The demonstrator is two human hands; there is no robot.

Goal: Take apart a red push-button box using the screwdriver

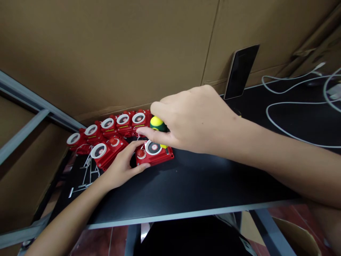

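Facing the black table, we had some metal T-bars lying to the left of the red box. Our left hand held the box at its left end, its grip just wide enough to span it, thumb on the near side and forefinger on the far one. Our right hand, above the box, was wrapped round a yellow-and-green screwdriver that pointed down at the box's right end; we could not tell whether its tip sat in a screw. Left of the box, past our left hand, lay a second box. Behind the box stood a row of five more. Well to its right ran a white cable, and behind it, also rightward, a dark screen leaned on cardboard.
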